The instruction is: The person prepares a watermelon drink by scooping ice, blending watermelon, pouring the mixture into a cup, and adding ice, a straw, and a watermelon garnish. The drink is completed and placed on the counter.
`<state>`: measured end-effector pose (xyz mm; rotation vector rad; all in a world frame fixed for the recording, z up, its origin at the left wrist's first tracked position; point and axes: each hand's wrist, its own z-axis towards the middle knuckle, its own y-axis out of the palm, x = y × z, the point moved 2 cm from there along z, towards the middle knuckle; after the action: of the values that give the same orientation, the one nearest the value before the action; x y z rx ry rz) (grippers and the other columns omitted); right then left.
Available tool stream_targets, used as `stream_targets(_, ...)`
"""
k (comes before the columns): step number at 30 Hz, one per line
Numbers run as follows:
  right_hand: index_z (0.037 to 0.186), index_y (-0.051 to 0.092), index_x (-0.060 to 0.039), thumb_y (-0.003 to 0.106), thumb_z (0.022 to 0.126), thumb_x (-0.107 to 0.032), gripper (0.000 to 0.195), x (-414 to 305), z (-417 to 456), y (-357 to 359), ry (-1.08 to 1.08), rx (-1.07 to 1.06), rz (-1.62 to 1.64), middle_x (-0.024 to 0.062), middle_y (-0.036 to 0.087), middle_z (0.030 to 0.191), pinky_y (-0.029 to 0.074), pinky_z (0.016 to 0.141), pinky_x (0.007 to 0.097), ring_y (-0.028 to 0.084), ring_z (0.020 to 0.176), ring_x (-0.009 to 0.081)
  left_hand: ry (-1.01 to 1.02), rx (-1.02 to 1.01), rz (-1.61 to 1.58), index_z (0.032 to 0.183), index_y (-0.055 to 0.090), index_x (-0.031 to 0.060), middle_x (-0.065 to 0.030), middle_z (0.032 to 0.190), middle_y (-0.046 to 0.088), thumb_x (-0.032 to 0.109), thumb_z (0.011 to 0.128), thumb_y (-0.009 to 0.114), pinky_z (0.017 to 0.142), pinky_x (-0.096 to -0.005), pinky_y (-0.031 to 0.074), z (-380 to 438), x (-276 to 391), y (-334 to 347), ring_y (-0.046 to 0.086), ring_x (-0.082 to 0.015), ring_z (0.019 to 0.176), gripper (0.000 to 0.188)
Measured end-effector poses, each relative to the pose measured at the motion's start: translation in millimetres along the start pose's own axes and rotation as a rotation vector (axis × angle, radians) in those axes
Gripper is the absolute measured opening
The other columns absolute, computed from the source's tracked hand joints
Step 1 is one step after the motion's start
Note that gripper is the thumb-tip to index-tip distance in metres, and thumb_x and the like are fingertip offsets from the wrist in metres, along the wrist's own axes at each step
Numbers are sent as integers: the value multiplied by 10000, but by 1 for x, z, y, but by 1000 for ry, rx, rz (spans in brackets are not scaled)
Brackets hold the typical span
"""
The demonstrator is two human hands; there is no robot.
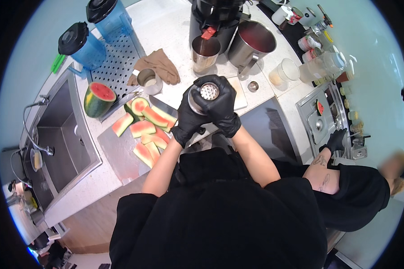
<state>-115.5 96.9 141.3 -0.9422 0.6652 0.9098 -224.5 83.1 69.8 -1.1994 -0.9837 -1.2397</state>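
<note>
In black gloves, my left hand and my right hand are wrapped around a metal cocktail shaker in front of my chest. Its perforated strainer end faces up towards me, and the gloves hide most of its body. Just beyond stands a metal cup, under the spout of a black juicer. Red pulp hangs from that spout. Left of my hands, several watermelon rinds lie on a metal board, near a cut watermelon.
A steel pitcher, a jigger and a clear plastic cup stand to the right. To the left are a brown cloth, a metal jug, blue blender jars and a sink. A co-worker's gloved hand reaches over the right counter.
</note>
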Motion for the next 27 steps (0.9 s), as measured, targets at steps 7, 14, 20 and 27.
stream_targets(7, 1014, 627, -72, 828, 621, -213, 463, 6, -10, -2, -2, -19, 120, 109, 642, 1020, 516, 815, 367, 638, 935, 272, 16, 10, -3, 1302, 454, 51, -115, 1209, 580, 261, 566, 909, 982, -350, 448, 1, -14, 1, 575, -236, 1119, 890)
stream_targets(14, 1267, 471, -48, 896, 573, -248, 838, 31, -26, -14, -148, -121, 78, 159, 553, 1239, 467, 962, 384, 575, 1129, 304, -3, -24, -55, 1315, 443, 38, -112, 1254, 567, 218, 650, 867, 986, -342, 448, 1, -11, 5, 567, -211, 1131, 809)
stream_targets(20, 1302, 444, -45, 890, 597, -233, 855, 23, -23, -11, 160, -49, 312, 131, 555, 1224, 468, 949, 358, 572, 1109, 240, 39, 3, 8, 1318, 402, 17, -135, 1230, 571, 209, 592, 898, 970, -353, 464, 2, -18, 3, 572, -222, 1118, 900)
stream_targets(27, 1345, 381, -21, 876, 575, -209, 934, 94, 14, -137, 232, 22, -306, 196, 496, 1221, 497, 891, 374, 579, 1068, 301, 42, -11, -12, 1346, 393, 41, -107, 1235, 556, 218, 545, 932, 972, -348, 465, -1, -19, 6, 562, -216, 1123, 981)
